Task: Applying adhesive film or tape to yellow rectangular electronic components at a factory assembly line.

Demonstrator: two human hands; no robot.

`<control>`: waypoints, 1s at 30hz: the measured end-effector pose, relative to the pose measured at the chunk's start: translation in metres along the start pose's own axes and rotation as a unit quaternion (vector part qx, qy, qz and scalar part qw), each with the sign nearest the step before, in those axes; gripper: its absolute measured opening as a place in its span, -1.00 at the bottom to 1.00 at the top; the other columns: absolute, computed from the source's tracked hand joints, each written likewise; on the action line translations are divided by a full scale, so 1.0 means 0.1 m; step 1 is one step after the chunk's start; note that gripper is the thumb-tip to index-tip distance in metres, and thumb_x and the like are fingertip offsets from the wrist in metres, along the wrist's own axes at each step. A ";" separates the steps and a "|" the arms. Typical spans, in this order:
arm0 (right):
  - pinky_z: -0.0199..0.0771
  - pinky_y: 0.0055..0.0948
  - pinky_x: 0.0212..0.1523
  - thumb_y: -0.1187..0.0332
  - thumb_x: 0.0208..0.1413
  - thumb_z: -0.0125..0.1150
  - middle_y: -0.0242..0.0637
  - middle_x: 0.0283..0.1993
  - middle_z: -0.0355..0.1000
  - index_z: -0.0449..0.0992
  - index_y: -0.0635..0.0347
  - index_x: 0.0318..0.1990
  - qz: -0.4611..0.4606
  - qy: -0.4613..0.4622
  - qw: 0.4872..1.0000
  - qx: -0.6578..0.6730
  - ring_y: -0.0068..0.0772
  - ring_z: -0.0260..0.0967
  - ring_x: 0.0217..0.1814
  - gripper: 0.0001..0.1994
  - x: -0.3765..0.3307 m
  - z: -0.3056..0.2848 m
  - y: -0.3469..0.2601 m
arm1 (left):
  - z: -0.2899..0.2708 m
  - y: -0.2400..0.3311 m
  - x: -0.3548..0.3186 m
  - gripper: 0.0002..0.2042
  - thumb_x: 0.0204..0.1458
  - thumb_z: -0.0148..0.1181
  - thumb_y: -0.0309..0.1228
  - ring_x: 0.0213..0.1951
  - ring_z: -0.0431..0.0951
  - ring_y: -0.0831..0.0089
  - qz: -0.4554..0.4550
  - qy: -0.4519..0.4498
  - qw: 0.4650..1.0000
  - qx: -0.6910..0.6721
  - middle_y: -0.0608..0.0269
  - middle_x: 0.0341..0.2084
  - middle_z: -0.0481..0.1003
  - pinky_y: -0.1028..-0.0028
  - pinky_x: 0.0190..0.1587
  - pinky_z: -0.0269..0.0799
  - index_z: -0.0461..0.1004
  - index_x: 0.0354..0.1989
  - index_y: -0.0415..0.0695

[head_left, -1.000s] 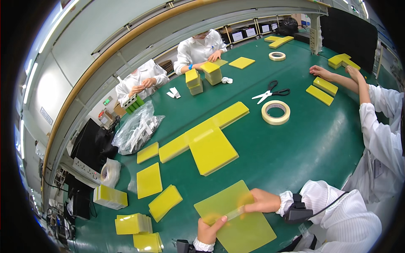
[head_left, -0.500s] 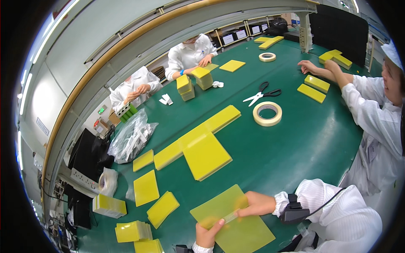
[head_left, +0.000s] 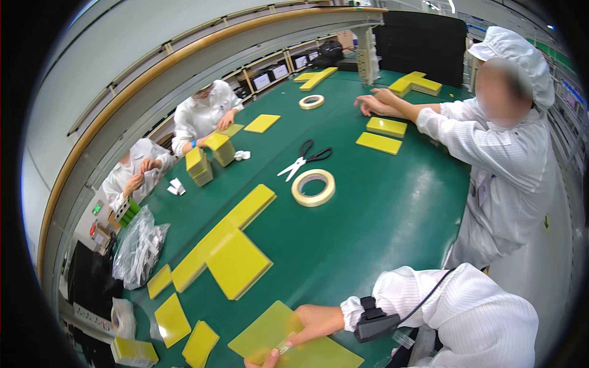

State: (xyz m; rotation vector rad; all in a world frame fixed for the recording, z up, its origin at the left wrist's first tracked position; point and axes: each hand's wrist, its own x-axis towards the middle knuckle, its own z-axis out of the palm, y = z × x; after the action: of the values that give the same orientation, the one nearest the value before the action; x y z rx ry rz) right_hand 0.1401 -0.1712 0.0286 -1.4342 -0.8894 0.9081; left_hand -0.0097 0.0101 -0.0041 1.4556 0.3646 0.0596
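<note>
At the near edge of the table, a thin translucent yellow sheet is held between my two hands. My right hand grips it from its right side, fingers behind and showing blurred through the sheet, thumb on top. My left hand pinches it at the bottom of the view, mostly cut off. Between the two thumbs a small clear glossy strip lies on the sheet. Beyond it, long yellow stacks and a broad stack of yellow sheets form a T on the green table.
Black-handled scissors lie beside a roll of cream tape. Smaller yellow stacks and a clear plastic bag are at left. A co-worker stands at right; two more people work across the table.
My view has swung to the right, so the table things sit further left. The sheet stays in both hands, thumbs close together; my left hand is now mostly below the view.
</note>
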 end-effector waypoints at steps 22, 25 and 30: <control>0.40 -0.48 -0.29 0.16 0.02 0.21 -0.29 -0.40 0.51 0.50 0.26 -0.20 0.055 -0.016 0.997 -0.042 -0.49 0.43 -0.34 -0.67 0.04 0.00 0.00 | 0.10 0.20 -0.06 -0.80 -0.01 0.21 -0.45 -0.35 0.48 0.54 -0.026 0.024 0.999 -0.031 0.27 -0.37 0.49 0.52 -0.30 0.38 0.45 -0.24 -0.28; 0.40 -0.48 -0.30 0.15 0.01 0.22 -0.29 -0.40 0.51 0.50 0.26 -0.21 0.081 -0.027 0.996 0.008 -0.50 0.43 -0.34 -0.66 0.01 -0.01 -0.06 | 0.11 0.29 -0.06 -0.77 -0.03 0.21 -0.48 -0.32 0.47 0.52 -0.060 0.010 0.998 -0.031 0.25 -0.34 0.48 0.51 -0.27 0.38 0.42 -0.19 -0.27; 0.39 -0.50 -0.30 0.21 0.02 0.22 -0.27 -0.37 0.50 0.49 0.28 -0.21 0.026 0.011 0.999 -0.023 -0.51 0.42 -0.33 -0.70 0.01 0.03 0.06 | 0.05 0.10 -0.01 -0.76 -0.02 0.22 -0.44 -0.32 0.46 0.53 -0.007 0.010 0.999 0.032 0.28 -0.35 0.48 0.51 -0.27 0.37 0.42 -0.18 -0.26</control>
State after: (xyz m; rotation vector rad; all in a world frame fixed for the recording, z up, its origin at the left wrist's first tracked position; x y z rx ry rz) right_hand 0.1382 -0.1695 0.0229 -1.5105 -0.8651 0.9138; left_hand -0.0079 0.0065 0.0062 1.5157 0.3946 0.0518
